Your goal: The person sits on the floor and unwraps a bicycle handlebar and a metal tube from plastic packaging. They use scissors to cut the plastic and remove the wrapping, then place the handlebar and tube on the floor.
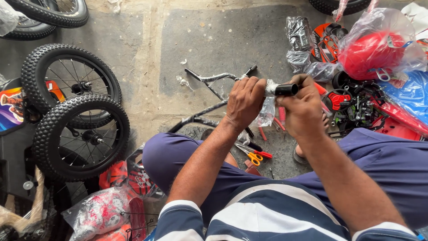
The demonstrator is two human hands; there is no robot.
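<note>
Bare concrete floor [196, 40], bike parts everywhere. Dead centre, left hand [244, 101] is wrapped tight around a plastic-wrapped handlebar [214, 78] — right hand [303, 109] is clamped on its black grip [285, 89]. Two knobby wheels [80, 136] at 9 o'clock, scissors [255, 157] just below the hands, red helmet [372, 53] in a bag at 2 o'clock.

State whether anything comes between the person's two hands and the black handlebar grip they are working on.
Nothing visible does. The left hand and the right hand both already grasp the bar, with the black handlebar grip showing between them. Only crumpled clear plastic wrap hangs below it.
</note>
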